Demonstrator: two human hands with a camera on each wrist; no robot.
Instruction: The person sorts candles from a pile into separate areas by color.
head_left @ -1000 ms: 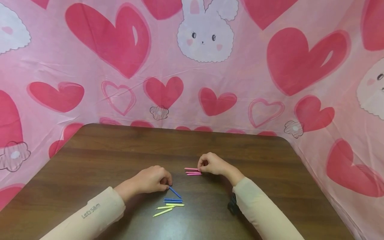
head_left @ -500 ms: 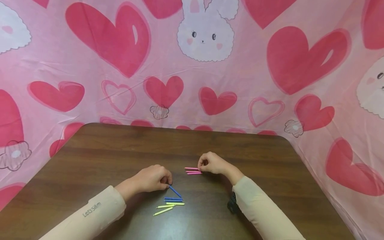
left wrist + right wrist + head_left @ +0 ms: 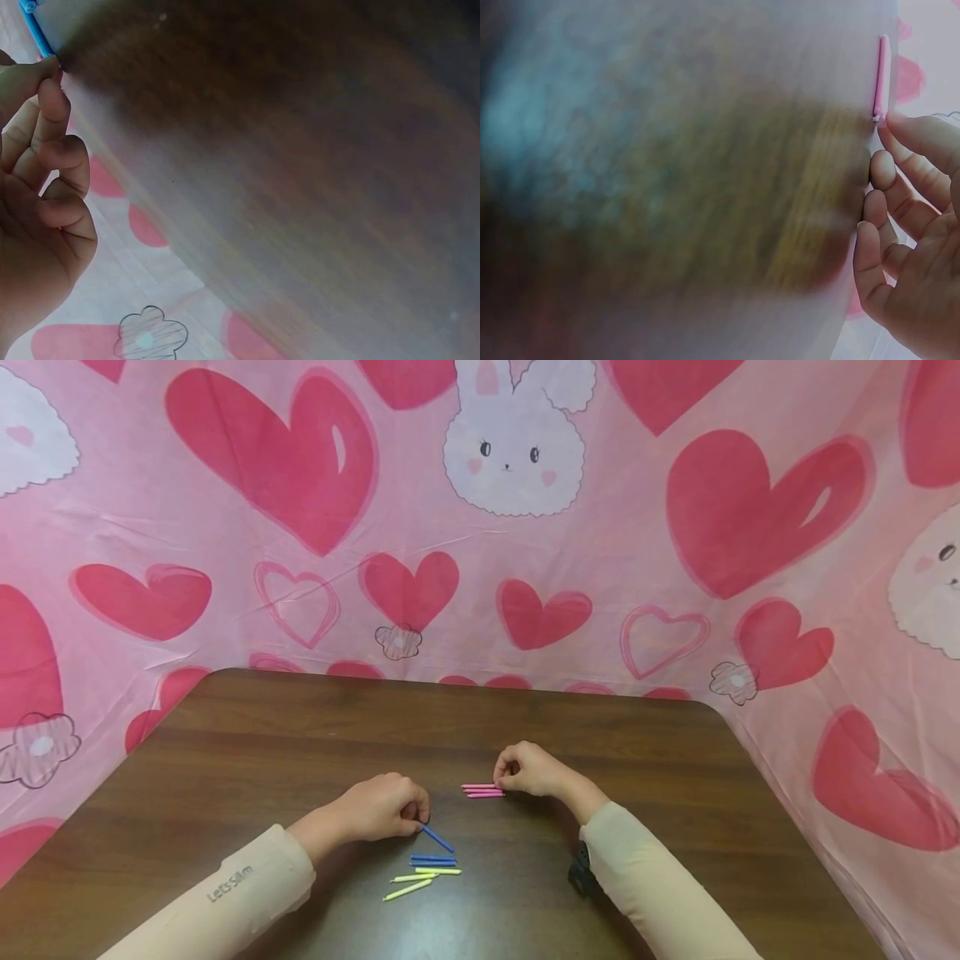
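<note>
The sticks are being sorted by colour, and both hands are at work on it. The left hand, fingers curled, pinches the near-left end of one blue stick, which lies at a slant on the table; the left wrist view shows its fingertips closed on the blue tip. The right hand, also curled, pinches the right end of the top stick of the pink sticks, which lie side by side just left of it.

Near the slanted stick lie two more blue sticks, parallel and touching, and just nearer still three yellow sticks, loosely fanned. Judging from this, the pink group looks almost squared up, while the blue one is unfinished: the next move calls for swinging the slanted stick level and laying it beside its pair without nudging the yellows.

The table is dark wood with rounded far corners. A pink cloth printed with hearts and rabbits hangs round its far and side edges. Both sleeves are cream; a small black object sits by the right sleeve.
</note>
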